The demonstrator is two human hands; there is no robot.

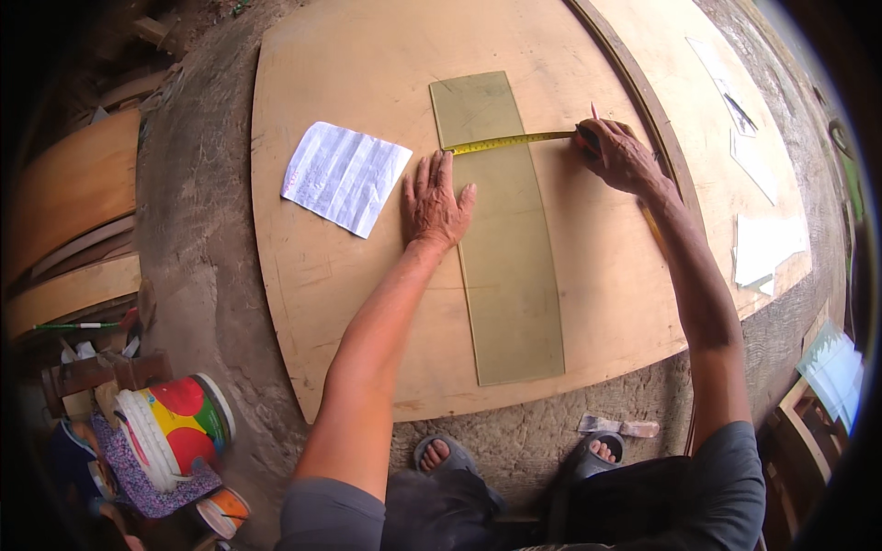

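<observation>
A long strip of olive-tinted glass [510,266] lies on a plywood-topped table [367,303]. Across its upper part runs the yellow blade of a tape measure [501,143]. My left hand [436,204] rests flat, partly over the strip's left edge, fingers stretched out and fingertips at the blade's end. To the right of the strip, my right hand [620,156] grips the tape measure's dark case, mostly hidden by the fingers. A thin reddish tip, perhaps a pencil, sticks up from that hand. Left of my left hand lies a creased white paper [347,177] with writing.
A dark wooden strip [634,73] runs along the table's right part. Beyond it lie white-looking glass offcuts [767,250]. On the ground at left stand a colourful bucket [179,422] and stacked boards [78,197]. Pale glass pieces [834,372] lean at lower right.
</observation>
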